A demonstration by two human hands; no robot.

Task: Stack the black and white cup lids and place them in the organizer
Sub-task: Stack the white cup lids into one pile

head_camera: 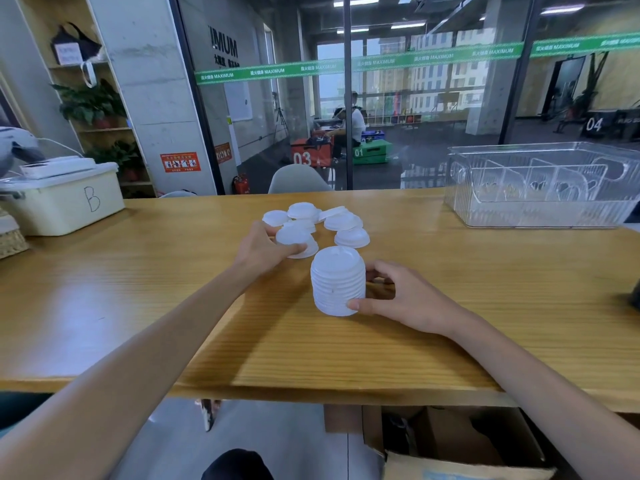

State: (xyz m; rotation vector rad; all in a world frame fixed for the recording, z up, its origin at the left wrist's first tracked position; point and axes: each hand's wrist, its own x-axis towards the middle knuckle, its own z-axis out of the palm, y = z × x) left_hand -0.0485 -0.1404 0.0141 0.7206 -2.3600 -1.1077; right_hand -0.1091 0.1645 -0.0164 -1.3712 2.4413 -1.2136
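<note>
Your tabletop (pixel 450 299): wood w/ straight lengthwise grain, satin finish, soft sheen where light falls at left. Stack of white lids (pixel 337 282) under your right hand (pixel 398 299): thin translucent plastic, milky, smooth, ribbed look along the nested rims. Loose lids (pixel 311 220) by your left hand (pixel 259 247): same plastic, slightly glossy. Organizer (pixel 540 209): clear rigid plastic, fluted lower walls, glossy dividers. Bin marked B (pixel 65 202): opaque cream plastic, matt. Woven basket (pixel 10 237) at left edge: rough natural fibre. Box below the tabletop (pixel 460 462): brown cardboard, matt.
</note>
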